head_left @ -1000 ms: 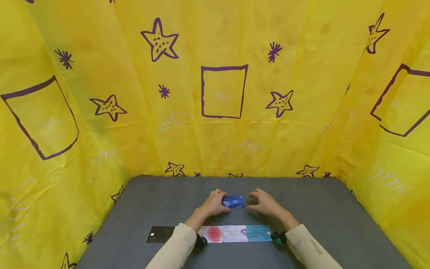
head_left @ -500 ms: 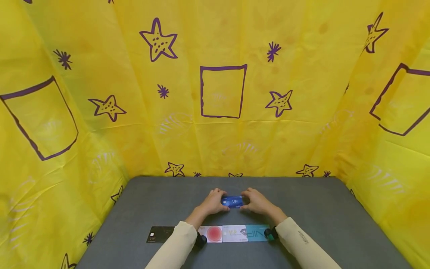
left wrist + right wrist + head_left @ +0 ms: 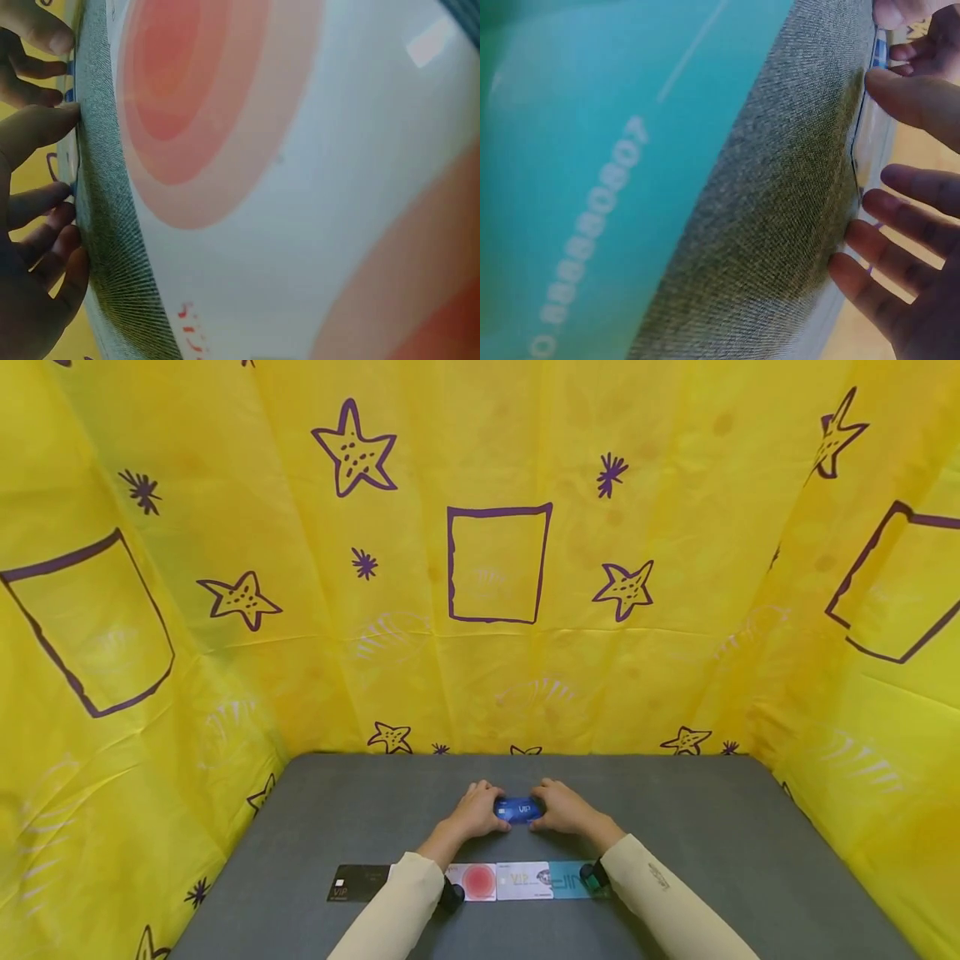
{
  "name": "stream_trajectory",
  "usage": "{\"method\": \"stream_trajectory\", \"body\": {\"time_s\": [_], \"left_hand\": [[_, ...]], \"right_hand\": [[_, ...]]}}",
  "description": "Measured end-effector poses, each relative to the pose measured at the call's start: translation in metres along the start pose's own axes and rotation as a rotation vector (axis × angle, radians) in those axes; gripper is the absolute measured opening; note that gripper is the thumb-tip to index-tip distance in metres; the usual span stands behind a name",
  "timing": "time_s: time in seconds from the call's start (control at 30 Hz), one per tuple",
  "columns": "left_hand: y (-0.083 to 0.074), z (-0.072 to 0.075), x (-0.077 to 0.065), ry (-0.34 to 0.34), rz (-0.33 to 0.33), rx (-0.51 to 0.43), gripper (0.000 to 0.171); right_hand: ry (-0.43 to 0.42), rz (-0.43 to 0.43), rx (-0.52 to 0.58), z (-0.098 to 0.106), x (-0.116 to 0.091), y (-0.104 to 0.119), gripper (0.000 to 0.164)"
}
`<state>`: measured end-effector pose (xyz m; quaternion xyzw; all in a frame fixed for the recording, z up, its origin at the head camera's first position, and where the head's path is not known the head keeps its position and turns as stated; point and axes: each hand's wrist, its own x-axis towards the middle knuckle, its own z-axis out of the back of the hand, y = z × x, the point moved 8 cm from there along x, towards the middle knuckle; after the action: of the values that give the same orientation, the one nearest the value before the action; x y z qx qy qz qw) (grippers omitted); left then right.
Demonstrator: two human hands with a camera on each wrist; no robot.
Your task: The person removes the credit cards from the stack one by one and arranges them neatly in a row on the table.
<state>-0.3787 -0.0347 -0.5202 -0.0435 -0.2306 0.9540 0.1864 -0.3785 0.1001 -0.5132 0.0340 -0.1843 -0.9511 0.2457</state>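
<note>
A blue card marked VIP (image 3: 517, 811) lies near the middle of the dark grey table in the head view, long side across. My left hand (image 3: 478, 810) holds its left end, thumb at the near edge and forefinger at the far edge. At the opposite end, my right hand (image 3: 564, 808) grips it the same way. Both ends of the card are hidden behind fingers. The left hand's fingertips (image 3: 60, 191) are spread low at the table in the left wrist view. In the right wrist view, the right thumb (image 3: 907, 97) and fingers also reach down to the surface.
Nearer me runs a row of cards: a black card (image 3: 356, 883), a white card with a red circle (image 3: 477, 882), a white VIP card (image 3: 523, 881) and a teal card (image 3: 566, 887). My forearms cross above the row. Yellow patterned cloth (image 3: 495, 693) encloses the table.
My right hand has moved left from beside the blue card onto its right end. The left hand stays at the left end, and the row of cards has not moved.
</note>
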Motion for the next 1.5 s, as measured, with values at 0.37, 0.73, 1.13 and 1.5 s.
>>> {"method": "stream_trajectory", "body": {"time_s": [0.37,0.73,1.13,1.5], "left_hand": [[0.0,0.0,0.001,0.002,0.008,-0.01,0.048],[0.001,0.0,0.002,0.003,0.039,-0.02,0.048],[0.003,-0.002,0.002,0.007,0.045,-0.024,0.048],[0.003,-0.001,0.001,-0.005,0.037,-0.029,0.048]], "right_hand": [[0.035,-0.047,0.005,-0.001,0.008,-0.001,0.046],[0.049,-0.069,0.025,-0.001,0.011,-0.004,0.045],[0.064,-0.081,0.039,-0.003,0.011,-0.006,0.044],[0.045,-0.053,0.045,-0.002,0.009,-0.005,0.043]]}}
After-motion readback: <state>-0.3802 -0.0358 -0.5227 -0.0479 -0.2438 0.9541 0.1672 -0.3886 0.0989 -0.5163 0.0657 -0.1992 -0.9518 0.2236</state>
